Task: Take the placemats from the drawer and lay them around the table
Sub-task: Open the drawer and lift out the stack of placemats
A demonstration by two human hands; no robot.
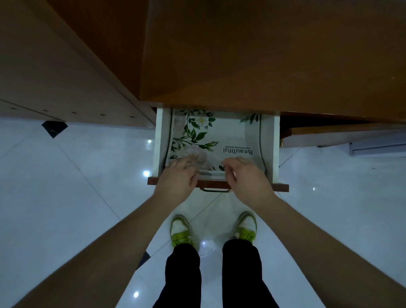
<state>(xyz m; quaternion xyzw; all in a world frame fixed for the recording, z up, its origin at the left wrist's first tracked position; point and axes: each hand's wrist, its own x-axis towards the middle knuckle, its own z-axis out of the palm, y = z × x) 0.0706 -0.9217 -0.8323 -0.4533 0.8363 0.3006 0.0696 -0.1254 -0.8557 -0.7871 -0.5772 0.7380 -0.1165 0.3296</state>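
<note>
Left hand: forearm reaching in from the near left, palm down over the near left corner of the drawer. Fingers bent downward onto the near edge of the placemats; the tips are blurred, so whether they pinch the stack cannot be told.

Right hand: forearm reaching in from the near right, knuckles up, fingers curled down at the near edge of the stack. Actual grip not discernible.

White-walled wooden drawer with red-brown front: pulled out from under the orange-brown wooden cabinet top, its far part hidden beneath the overhang. A brass pull handle shows on the front between the two wrists.

Pale floral placemats printed with green leaves, white blossoms and the word "Beautiful": lying flat in the drawer, filling most of its width; stacked edges show at the near side between the hands.

Glossy white tiled floor: open to the left, right and near sides of the drawer. Green-and-white shoes stand just near of the drawer front.
</note>
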